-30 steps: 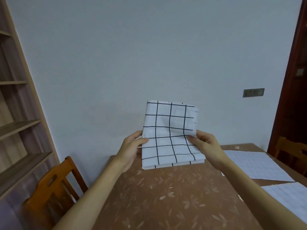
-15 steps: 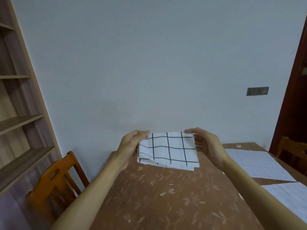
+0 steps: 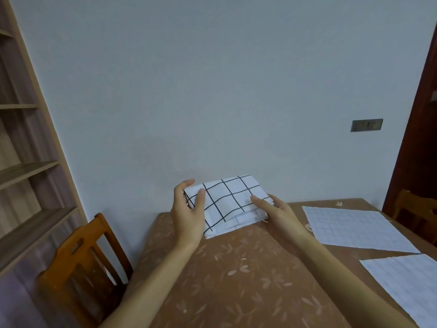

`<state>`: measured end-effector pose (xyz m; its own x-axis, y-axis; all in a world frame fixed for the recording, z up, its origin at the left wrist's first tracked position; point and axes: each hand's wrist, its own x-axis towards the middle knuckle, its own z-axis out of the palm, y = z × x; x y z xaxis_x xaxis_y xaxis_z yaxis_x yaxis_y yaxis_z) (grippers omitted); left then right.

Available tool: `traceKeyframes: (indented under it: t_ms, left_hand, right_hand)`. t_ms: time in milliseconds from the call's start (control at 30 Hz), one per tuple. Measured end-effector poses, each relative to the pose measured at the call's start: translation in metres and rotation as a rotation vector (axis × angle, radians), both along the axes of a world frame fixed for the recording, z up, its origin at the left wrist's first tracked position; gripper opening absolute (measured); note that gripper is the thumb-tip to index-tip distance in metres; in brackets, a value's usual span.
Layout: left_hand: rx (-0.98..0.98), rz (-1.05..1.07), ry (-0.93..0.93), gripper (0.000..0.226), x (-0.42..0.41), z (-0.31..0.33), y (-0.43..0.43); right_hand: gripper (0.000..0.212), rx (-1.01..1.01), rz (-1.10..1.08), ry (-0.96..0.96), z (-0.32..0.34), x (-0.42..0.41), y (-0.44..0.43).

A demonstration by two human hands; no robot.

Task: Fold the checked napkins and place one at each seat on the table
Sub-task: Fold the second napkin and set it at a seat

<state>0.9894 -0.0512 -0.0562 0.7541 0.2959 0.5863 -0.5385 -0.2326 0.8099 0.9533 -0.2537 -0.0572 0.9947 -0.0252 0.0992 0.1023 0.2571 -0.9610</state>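
Now I see the left hand point(image 3: 188, 209) and right hand point(image 3: 277, 213) pinching opposite edges of the folded checked napkin point(image 3: 233, 200) at the table point(image 3: 236, 280) far end. I judge this the placing step; next, let go squarely.

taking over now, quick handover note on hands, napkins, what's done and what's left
Left hand and right hand: each pinches a side of the folded napkin, thumb on top, low over the far end of the table; whether it rests there I cannot tell.
Done: this napkin is folded.
Left: set it at a seat, perhaps by the wooden chair; the far gridded cloth and near gridded cloth lie flat, unfolded, on the right.
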Motion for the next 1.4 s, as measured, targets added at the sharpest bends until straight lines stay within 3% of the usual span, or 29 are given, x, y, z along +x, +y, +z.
traceKeyframes:
  t_ms: [100, 233, 300, 567, 867, 1000, 1133, 1300, 1400]
  left_hand:
    - [-0.158, -0.011, 0.060, 0.029, 0.006, -0.002, 0.000]
    - [-0.322, -0.140, 0.204, 0.034, 0.009, -0.008, -0.005]
    - [-0.314, -0.224, 0.238, 0.029, 0.006, -0.014, -0.008]
    - [-0.155, -0.364, 0.414, 0.031, 0.004, -0.041, 0.017]
    - [0.029, -0.497, 0.497, 0.023, -0.008, -0.069, -0.001]
    - [-0.081, -0.466, 0.616, 0.025, -0.006, -0.077, -0.002]
    - [-0.101, -0.346, 0.683, 0.021, -0.002, -0.093, -0.007]
    - [-0.268, -0.279, 0.798, 0.027, -0.003, -0.117, -0.017]
    - [-0.267, -0.305, 0.861, 0.028, -0.014, -0.129, -0.029]
  right_hand:
    - [0.058, 0.131, 0.038, 0.076, -0.004, 0.003, 0.011]
    - [0.042, 0.232, 0.112, 0.116, -0.008, 0.004, 0.030]
    - [0.039, 0.264, 0.122, 0.080, -0.010, 0.008, 0.039]
    - [0.037, -0.026, -0.071, 0.051, -0.033, 0.020, 0.042]
    - [0.026, 0.058, -0.126, 0.116, -0.054, 0.026, 0.046]
    - [0.021, 0.069, -0.074, 0.218, -0.071, 0.041, 0.035]
    - [0.031, -0.002, 0.110, 0.339, -0.102, 0.044, 0.022]
    - [0.031, -0.132, 0.135, 0.363, -0.129, 0.033, 0.011]
    - [0.033, -0.262, 0.173, 0.329, -0.135, 0.017, 0.003]
